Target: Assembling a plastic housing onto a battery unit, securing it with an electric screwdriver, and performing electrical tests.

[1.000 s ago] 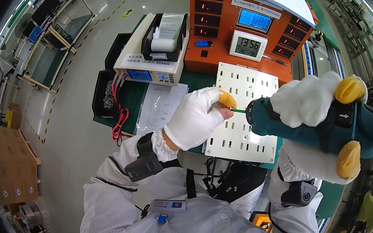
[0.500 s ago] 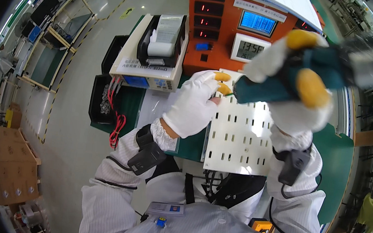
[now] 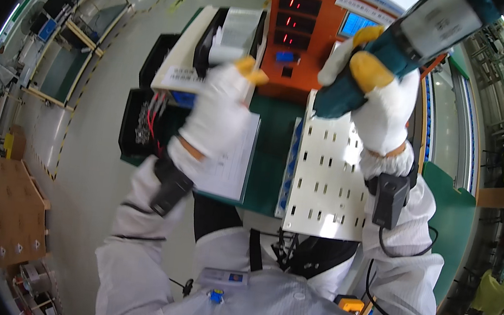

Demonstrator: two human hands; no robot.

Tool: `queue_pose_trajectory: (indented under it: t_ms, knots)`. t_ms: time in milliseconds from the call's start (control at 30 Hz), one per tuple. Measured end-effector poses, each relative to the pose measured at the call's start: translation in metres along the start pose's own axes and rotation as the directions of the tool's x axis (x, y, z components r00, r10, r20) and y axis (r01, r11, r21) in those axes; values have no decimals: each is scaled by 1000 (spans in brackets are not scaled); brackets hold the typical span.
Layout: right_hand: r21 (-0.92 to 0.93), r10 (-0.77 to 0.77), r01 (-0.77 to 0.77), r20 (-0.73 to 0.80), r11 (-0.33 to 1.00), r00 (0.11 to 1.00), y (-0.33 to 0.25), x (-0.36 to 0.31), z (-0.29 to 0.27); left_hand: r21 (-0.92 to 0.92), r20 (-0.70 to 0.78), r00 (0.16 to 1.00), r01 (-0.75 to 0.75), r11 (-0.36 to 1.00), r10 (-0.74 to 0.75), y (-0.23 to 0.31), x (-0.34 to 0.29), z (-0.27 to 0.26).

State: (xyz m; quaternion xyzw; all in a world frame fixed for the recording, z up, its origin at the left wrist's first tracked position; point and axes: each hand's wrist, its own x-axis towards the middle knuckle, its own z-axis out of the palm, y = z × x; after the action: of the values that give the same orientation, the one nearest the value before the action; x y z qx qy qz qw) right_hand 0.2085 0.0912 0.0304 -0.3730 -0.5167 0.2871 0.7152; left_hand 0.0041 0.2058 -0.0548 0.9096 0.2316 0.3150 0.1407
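Head view: right hand (image 3: 383, 111) in a white glove is clenched around the teal cordless screwdriver with yellow grip pads (image 3: 396, 55), nose tilted down at the white slotted metal plate (image 3: 325, 179) lying flat on the green counter (image 3: 271, 153); gloved left hand (image 3: 216, 112) hovers loosely curled, holding nothing visible, above the paper sheet (image 3: 232, 167)

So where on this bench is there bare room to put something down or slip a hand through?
Bare green mat shows in a strip between the paper sheet and the white perforated plate, and again right of the plate near the bench edge. The back is crowded: an orange instrument cabinet, a white device, and black trays of wires at left.
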Motion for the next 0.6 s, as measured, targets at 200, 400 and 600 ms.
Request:
queue_pose_trajectory:
  t_ms: [200,400,600]
  knots:
    - [-119,11,-10,7,993,1000,-3,9,-6,254,-304,932,281,926,-199,-124,17,-87]
    - [118,8,-12,33,993,999,6,-2,-1,471,49,887,385,794,-459,-258,2,-75]
    - [55,30,-30,7,998,1000,3,-7,9,498,385,703,388,775,-599,-289,8,-27]
